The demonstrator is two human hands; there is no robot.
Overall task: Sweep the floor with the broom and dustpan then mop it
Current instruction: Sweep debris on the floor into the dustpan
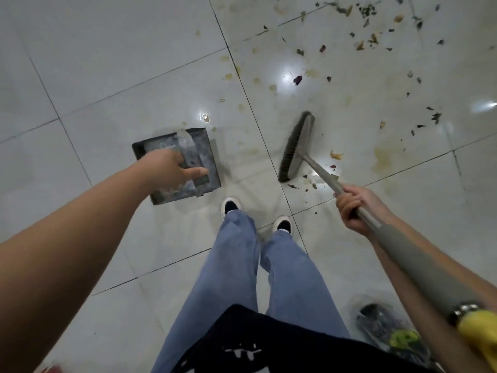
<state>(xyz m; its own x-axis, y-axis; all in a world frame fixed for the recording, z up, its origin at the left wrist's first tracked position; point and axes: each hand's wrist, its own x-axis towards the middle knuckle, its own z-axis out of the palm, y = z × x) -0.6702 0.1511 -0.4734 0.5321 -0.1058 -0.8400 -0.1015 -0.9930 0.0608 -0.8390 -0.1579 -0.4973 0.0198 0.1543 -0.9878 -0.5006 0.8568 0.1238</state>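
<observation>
Now left hand [172, 168] grips dustpan [209, 157]; right hand [355, 208] grips broom [295, 149].

L fingers [193, 172] are lying over the dustpan [150, 149]; bare tile is opening w/ nothing beyond them. Broom head [295, 149] is sitting btw the two hands, blocking a straight cross. Scraps [363, 44] are littering floor beyond R fingers [347, 208], past the stick.

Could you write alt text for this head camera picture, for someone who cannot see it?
Seen from above, a person's left hand holds a grey dustpan on a pale tiled floor, while the right hand grips a broom. Leaf scraps and yellowish stains lie beyond the broom.
</observation>
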